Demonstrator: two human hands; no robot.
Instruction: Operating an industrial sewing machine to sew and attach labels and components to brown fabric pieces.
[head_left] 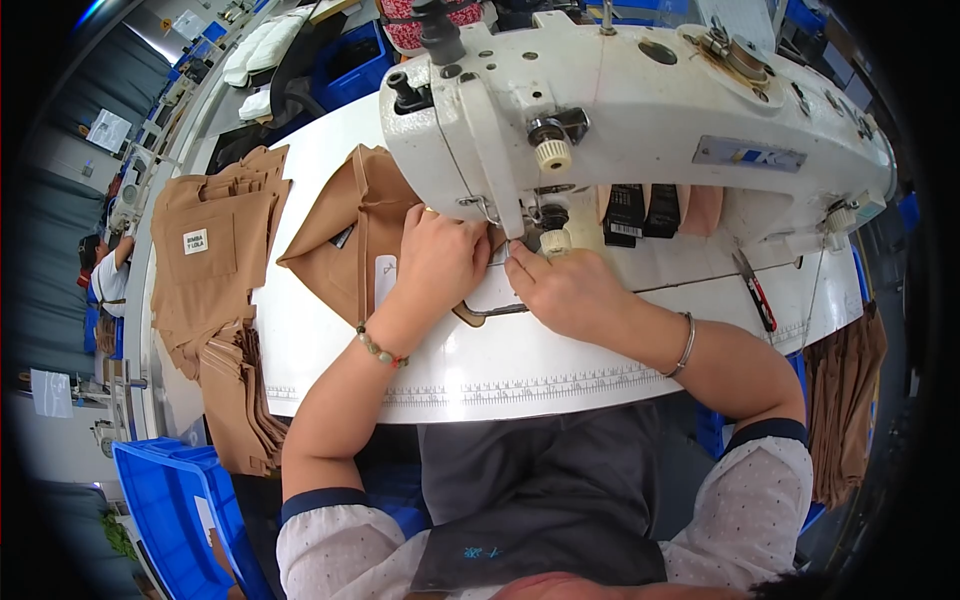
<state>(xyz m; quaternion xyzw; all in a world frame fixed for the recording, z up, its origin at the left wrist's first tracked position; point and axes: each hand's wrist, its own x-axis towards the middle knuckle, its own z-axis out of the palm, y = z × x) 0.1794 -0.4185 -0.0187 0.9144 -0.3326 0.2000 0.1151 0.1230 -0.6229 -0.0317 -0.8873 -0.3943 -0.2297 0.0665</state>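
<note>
A white sewing machine [620,100] stands across the table, its needle area in front of my fingers. A brown fabric piece [330,250], folded with a raised seam, lies left of the machine head and runs under my left hand [445,255]. That hand is closed on the fabric, fingertips curled beside the needle area. My right hand [575,290] is closed in a pinch just right of the presser foot. Whatever sits between its thumb and finger is hidden. A white paper slip [385,278] rests on the fabric by my left wrist.
Stacked brown pieces [200,270] lie at the left. Red-handled scissors [757,297] and black labels [625,212] are on the white table [500,385]. Blue bins [190,520] stand lower left; brown pieces [845,400] hang at right. Another person [110,275] works far left.
</note>
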